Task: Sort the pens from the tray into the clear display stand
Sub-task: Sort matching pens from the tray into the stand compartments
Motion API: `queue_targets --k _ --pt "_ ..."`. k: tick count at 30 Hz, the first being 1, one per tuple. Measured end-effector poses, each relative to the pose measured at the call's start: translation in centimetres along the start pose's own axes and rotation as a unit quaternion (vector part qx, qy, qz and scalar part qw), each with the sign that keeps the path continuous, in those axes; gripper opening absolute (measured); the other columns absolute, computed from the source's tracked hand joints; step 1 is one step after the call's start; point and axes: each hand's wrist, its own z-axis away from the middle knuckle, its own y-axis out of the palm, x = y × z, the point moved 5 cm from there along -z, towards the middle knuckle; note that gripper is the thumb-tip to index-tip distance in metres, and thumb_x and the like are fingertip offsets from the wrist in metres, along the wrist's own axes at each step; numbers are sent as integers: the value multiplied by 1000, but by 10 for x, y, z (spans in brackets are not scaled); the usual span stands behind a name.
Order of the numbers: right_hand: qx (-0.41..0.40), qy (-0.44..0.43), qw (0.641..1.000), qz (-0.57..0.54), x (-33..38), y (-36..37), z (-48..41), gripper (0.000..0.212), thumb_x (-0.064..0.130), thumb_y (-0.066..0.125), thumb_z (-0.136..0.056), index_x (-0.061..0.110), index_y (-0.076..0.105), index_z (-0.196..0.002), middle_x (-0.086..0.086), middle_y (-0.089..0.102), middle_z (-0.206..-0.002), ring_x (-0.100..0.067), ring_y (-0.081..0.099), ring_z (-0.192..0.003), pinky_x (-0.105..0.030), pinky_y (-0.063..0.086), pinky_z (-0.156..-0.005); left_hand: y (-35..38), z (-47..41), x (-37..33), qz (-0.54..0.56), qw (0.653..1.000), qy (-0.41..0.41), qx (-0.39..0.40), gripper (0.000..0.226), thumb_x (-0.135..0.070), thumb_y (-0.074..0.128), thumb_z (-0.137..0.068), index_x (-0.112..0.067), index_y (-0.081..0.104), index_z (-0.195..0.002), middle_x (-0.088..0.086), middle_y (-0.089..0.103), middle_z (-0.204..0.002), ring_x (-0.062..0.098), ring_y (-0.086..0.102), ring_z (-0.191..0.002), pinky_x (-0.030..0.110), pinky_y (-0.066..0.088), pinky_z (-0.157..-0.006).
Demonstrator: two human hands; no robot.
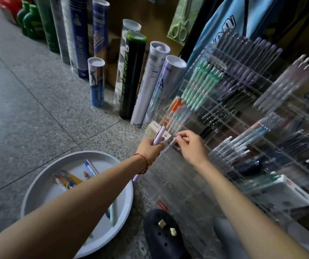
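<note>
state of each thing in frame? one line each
left hand: holds lilac pens
right hand: pinches single pen at the stand
tray: several pens inside
stand: upright, partly filled; nearest slots look empty
tubes: upright on floor

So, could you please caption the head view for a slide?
Left hand grips lilac pens, right hand pinches a lilac pen, at clear display stand.

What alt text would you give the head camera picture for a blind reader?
Two bare hands work at a clear display stand holding rows of pens: the left hand grips lilac pens while the right hand pinches another lilac pen. A round grey tray on the stone floor holds more pens.
</note>
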Motion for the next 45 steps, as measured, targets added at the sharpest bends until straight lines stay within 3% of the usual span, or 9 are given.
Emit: queue_targets --k 4,12,15,21,26,31,39,42,45 --pt "16 -19 998 50 5 1 6 11 12 55 -92 5 63 -97 -7 66 -90 -21 62 -84 -31 49 -76 0 3 2 -35 999 2 14 33 -11 50 -92 -8 54 -124 0 39 -58 9 32 -45 10 25 -30" --pt "46 32 995 87 -20 21 9 7 14 52 -93 14 59 -93 -8 67 -96 -28 61 -94 -43 50 -84 -1 3 3 -60 998 -1 23 27 -11 50 -91 -10 56 -117 1 38 -58 11 32 -45 17 27 -37" --pt "61 49 993 89 -24 28 7 13 11 50 -94 6 61 -99 -14 66 -98 -32 60 -97 -40 49 -85 0 4 3 -61 998 -8 29 31 -12 50 -91 -5 55 -121 1 39 -57 8 35 -40 12 26 -32" --pt "100 56 991 75 -14 27 4 39 7 48 -94 3 47 -134 -13 60 -123 -25 55 -116 -38 40 -104 4 4 7 -83 996 -2 27 25 -23 46 -93 -4 57 -105 5 47 -66 19 41 -57 24 31 -48" --pt "28 -4 998 -55 21 4 5 26 10 53 -93 4 61 -116 -9 65 -99 -18 60 -92 -39 52 -87 15 8 1 -90 993 68 27 17 -21 45 -95 -8 55 -99 4 54 -69 19 52 -66 27 39 -61" --pt "28 65 975 -212 24 2 15 10 8 58 -89 9 63 -98 -1 63 -81 -9 58 -71 -13 48 -57 16 12 -6 -25 994 109 16 12 -11 53 -92 -10 59 -82 3 54 -62 9 47 -55 14 40 -52" --pt "-31 62 960 -272 37 -12 22 14 10 60 -88 17 66 -78 1 62 -66 -4 56 -56 -14 46 -51 6 -2 -6 -217 964 149 -24 22 -31 53 -92 -11 62 -95 9 67 -88 25 63 -89 35 47 -74" --pt "-105 69 954 -271 43 -52 19 11 12 56 -91 14 64 -84 0 64 -74 -10 59 -66 -17 52 -60 -5 -5 -10 -252 956 142 -55 19 -25 47 -94 -9 58 -96 15 65 -97 31 60 -93 36 46 -75" --pt "-173 -19 969 -175 51 -90 19 12 10 55 -91 13 63 -100 1 65 -85 -10 63 -74 -16 55 -68 -19 -4 -12 -238 959 123 -88 11 -17 46 -94 -9 52 -90 19 63 -98 34 58 -92 33 42 -72"
